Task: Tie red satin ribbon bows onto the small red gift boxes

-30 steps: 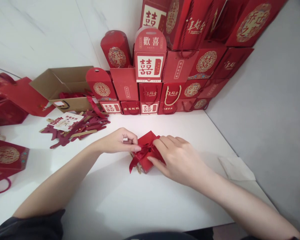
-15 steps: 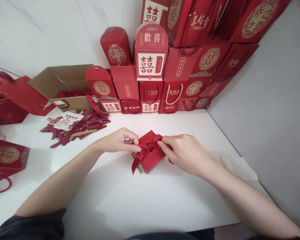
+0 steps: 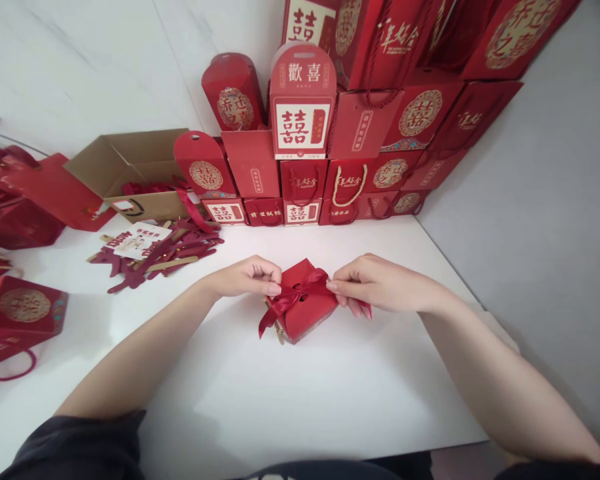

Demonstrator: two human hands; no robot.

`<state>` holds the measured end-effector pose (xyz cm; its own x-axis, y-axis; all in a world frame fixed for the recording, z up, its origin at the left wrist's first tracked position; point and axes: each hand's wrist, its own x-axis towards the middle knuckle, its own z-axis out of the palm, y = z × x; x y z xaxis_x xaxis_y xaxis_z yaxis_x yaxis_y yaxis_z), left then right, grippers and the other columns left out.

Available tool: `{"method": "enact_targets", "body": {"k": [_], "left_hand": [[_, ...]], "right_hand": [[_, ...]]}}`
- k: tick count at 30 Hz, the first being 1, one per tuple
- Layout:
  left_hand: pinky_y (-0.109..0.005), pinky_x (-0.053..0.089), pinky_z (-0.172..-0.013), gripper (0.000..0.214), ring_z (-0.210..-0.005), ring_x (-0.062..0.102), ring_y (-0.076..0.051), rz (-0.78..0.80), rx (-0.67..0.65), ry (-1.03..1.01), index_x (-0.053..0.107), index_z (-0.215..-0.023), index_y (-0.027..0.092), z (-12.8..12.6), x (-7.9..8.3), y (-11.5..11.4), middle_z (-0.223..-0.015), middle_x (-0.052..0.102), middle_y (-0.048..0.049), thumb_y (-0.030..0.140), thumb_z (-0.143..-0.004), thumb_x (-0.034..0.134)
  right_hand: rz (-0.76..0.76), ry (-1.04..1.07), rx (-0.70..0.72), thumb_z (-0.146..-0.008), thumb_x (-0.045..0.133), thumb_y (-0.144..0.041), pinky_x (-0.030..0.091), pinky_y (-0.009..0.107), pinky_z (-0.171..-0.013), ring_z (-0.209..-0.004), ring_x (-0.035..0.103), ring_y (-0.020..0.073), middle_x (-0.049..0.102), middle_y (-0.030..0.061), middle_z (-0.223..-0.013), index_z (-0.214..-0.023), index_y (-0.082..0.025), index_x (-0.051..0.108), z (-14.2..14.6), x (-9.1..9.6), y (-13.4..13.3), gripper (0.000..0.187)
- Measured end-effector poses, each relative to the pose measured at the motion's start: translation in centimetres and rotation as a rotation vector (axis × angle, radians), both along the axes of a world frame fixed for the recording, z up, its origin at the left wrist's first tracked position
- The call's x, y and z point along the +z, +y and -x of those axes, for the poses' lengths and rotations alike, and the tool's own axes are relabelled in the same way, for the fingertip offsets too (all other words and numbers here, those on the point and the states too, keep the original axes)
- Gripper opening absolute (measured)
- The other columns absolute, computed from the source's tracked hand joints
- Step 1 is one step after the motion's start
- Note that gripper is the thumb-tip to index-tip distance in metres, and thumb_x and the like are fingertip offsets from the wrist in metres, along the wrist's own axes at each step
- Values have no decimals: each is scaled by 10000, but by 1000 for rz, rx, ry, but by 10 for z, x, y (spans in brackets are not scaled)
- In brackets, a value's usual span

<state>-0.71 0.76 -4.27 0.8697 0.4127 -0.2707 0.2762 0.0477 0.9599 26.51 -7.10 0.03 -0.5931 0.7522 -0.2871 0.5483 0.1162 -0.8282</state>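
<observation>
My left hand (image 3: pixel 250 277) and right hand (image 3: pixel 373 283) pinch satin ribbon (image 3: pixel 282 305) | probably soft, slippery; grip bow loops | red gift box (image 3: pixel 310 313) looks light, crushable

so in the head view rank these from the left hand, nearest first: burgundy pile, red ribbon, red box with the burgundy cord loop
1. Red ribbon, pinched in the left hand
2. Burgundy pile, left of the hand and farther back
3. Red box with the burgundy cord loop, far left, cut off by the picture edge
</observation>
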Motion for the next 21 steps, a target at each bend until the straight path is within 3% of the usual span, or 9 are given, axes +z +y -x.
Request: {"method": "enact_targets", "body": {"k": [8, 12, 16, 18, 21], "left_hand": [[-199, 361, -529, 315, -525, 425, -73, -128, -20, -1, 532, -667, 121, -1, 3, 0, -565, 489, 24, 374, -787, 677], [-193, 316, -542, 274, -557, 355, -64, -334, -48, 75, 564, -691, 123, -2, 15, -7, -604, 445, 42, 320, -699, 754], [-201, 318, -551, 291, -577, 342, -72, -428, -43, 109, 579, -680, 127, -4, 26, -16, -657, 481, 23, 366, -692, 746], [-203, 311, -547, 308, -578, 347, -78, -467, -45, 126, 582, -680, 134, -6, 29, -20, -641, 469, 26, 401, -703, 733], [-205, 291, -538, 346, -577, 359, -87, -547, -40, 198, 567, -686, 149, -7, 33, -24, -599, 402, 43, 459, -712, 718]], "right_hand": [[47, -213, 162, -930, 436, -407, 441, 254, -555, -564, 592, 139, 646, 6, -634, -712, -196, 600, -42, 13, 2, 345], [-42, -291, 98, -856, 565, -428, 440, 286, -620, -695, 622, 190, 706, 37, -789, -807, -218, 699, -59, 14, 3, 255], [-193, -55, -136, -876, 529, -483, 442, 335, -840, -937, 607, 222, 684, 53, -1040, -987, -230, 674, -36, 3, 9, 312], [-165, 158, -218, -912, 471, -485, 411, 355, -949, -1071, 572, 219, 637, 65, -1160, -1031, -212, 626, -14, -8, 14, 335], [-66, 320, -245, -894, 524, -486, 380, 373, -1007, -1191, 513, 224, 541, 80, -1317, -920, -195, 606, 10, -26, 18, 303]]}}
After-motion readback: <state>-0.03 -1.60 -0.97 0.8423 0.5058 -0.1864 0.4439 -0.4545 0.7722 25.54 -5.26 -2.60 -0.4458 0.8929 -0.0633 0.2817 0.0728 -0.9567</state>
